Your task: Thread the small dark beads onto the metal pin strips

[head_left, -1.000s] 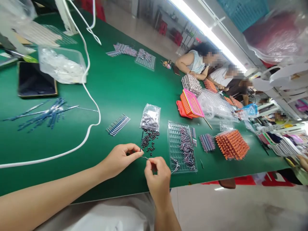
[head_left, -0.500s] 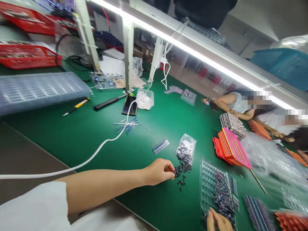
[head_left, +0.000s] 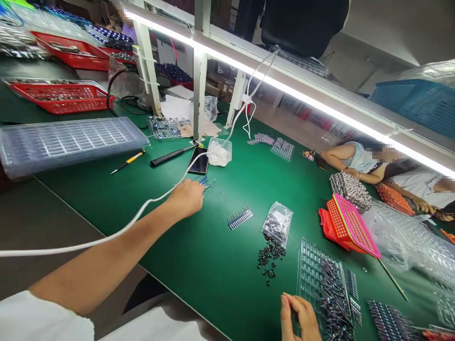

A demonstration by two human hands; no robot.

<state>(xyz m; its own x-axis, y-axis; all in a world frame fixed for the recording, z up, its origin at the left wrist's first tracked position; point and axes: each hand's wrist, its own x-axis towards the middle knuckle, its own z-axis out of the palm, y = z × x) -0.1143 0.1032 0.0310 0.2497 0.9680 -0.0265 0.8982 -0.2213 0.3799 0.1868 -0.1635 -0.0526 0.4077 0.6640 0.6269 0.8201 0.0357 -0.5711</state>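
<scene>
My left hand reaches over the green table to a loose pile of thin blue metal-like strips. Its fingers are curled and mostly hidden behind the back of the hand, so what they grip cannot be made out. At the bottom, my right hand has thumb and fingertips pinched together; anything between them is too small to name. Beside it lies a clear plastic tray heaped with thin dark pieces. Small black beads spill from a clear bag. A row of slim metal pieces lies left of the bag.
A white cable crosses the table by my left arm. Farther back are a phone, a black-handled tool, a craft knife and stacked trays. A pink basket stands right; other people sit beyond.
My left hand has moved from the black beads leftward and away to the blue strips. My right hand has shifted left, off the tray's lower part. The view has shifted slightly.
</scene>
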